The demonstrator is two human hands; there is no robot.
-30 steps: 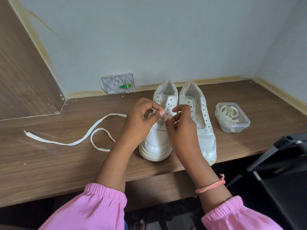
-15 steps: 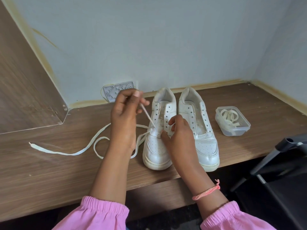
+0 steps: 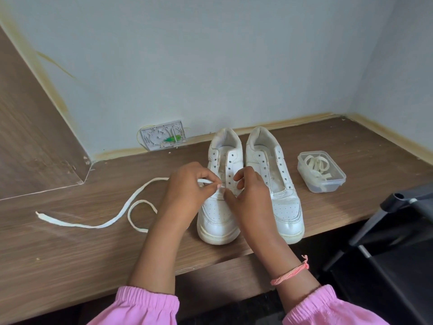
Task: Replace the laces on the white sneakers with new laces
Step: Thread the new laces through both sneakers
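My left hand (image 3: 185, 191) pinches the lace (image 3: 121, 213) tip just beside a low eyelet of the left sneaker (image 3: 219, 207); my right hand (image 3: 250, 198) grips its flap — if the flat tip folds it could jam; the slack trailing left of my hand might snag.

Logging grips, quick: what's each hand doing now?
Left hand: pinches the lace.
Right hand: fingers curled on the left sneaker; grip cannot be told.

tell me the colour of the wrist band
Pinkish orange wrist band, on the right wrist in the head view.
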